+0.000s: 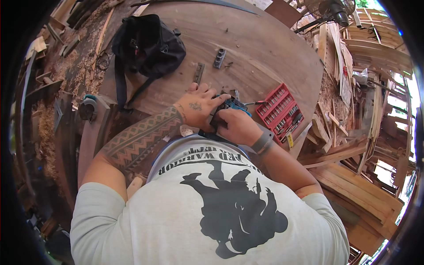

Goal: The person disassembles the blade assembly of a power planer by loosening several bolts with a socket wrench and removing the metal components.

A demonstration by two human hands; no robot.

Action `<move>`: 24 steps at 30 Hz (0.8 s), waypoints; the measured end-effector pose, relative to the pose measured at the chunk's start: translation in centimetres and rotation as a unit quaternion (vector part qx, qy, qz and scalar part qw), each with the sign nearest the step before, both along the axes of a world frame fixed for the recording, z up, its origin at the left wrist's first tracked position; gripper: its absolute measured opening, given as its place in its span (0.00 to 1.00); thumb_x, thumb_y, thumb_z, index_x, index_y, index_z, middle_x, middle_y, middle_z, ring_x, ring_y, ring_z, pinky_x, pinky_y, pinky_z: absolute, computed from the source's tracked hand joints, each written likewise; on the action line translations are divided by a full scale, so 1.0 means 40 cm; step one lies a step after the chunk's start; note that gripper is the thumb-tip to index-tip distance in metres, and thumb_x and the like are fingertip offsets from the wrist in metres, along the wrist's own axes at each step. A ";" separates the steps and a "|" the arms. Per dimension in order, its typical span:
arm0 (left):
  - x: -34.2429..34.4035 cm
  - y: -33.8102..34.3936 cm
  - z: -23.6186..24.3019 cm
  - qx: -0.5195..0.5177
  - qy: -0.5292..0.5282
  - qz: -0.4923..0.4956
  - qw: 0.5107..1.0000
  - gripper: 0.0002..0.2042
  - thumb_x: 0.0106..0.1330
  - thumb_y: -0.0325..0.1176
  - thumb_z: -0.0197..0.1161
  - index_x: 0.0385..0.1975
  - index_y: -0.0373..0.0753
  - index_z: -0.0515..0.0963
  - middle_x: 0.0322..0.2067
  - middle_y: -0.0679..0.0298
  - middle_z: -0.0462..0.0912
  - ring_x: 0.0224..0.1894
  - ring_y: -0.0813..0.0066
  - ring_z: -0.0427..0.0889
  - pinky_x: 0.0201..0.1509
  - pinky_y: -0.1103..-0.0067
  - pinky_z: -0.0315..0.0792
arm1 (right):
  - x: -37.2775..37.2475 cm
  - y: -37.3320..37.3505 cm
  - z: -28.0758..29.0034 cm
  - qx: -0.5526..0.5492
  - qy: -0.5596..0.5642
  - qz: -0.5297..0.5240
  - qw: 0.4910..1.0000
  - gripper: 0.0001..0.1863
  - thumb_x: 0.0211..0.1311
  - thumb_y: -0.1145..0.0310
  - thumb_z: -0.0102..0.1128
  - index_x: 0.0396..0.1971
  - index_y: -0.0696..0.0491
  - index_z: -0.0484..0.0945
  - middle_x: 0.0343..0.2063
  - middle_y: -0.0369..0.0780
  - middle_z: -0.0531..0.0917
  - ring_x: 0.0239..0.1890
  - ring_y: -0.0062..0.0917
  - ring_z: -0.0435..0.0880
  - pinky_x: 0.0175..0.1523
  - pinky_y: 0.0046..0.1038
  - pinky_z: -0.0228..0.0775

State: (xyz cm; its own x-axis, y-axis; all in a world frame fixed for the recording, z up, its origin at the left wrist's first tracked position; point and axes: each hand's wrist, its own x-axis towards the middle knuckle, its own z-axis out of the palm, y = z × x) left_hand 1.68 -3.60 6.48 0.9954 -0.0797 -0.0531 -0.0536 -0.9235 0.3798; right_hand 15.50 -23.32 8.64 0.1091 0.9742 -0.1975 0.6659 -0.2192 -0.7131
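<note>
A blue and black tool [233, 105], partly covered by my hands, sits at the near edge of the round wooden tabletop [265, 48]; its exact kind is hidden. My left hand [198, 107], back upward, is closed over its left side. From the right, my right hand [238, 126] has its fingers curled around the tool's near part. Beside it on the right lies an open red case [278, 106] with rows of small metal bits or sockets. Beyond my left fingers rests a narrow metal strip [199, 73], and farther off a dark grey block [219, 58] with round openings.
A black backpack [150, 48] lies on the tabletop at the far left. A fan [338, 15] stands at the far right. Wood shavings [90, 59] and boards cover the left, with stacked lumber [362, 198] on the right. A teal and grey power tool [88, 108] rests on the left.
</note>
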 end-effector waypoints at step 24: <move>-0.005 -0.001 -0.012 -0.008 0.005 0.008 1.000 0.60 0.46 0.57 0.87 0.85 0.52 0.65 0.61 0.59 0.80 0.68 0.56 0.72 0.71 0.55 0.60 | -0.040 0.015 -0.021 0.039 -0.251 0.074 0.964 0.10 0.66 0.62 0.66 0.34 0.54 0.83 0.31 0.44 0.88 0.36 0.42 0.91 0.42 0.44 0.85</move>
State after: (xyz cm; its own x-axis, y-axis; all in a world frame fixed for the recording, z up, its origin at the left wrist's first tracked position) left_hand 1.47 -3.65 5.98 0.9960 -0.0647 -0.0621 -0.0350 -0.9179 0.3953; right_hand 13.89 -22.73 7.80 0.0309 0.9962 -0.0811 0.9515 -0.0542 -0.3029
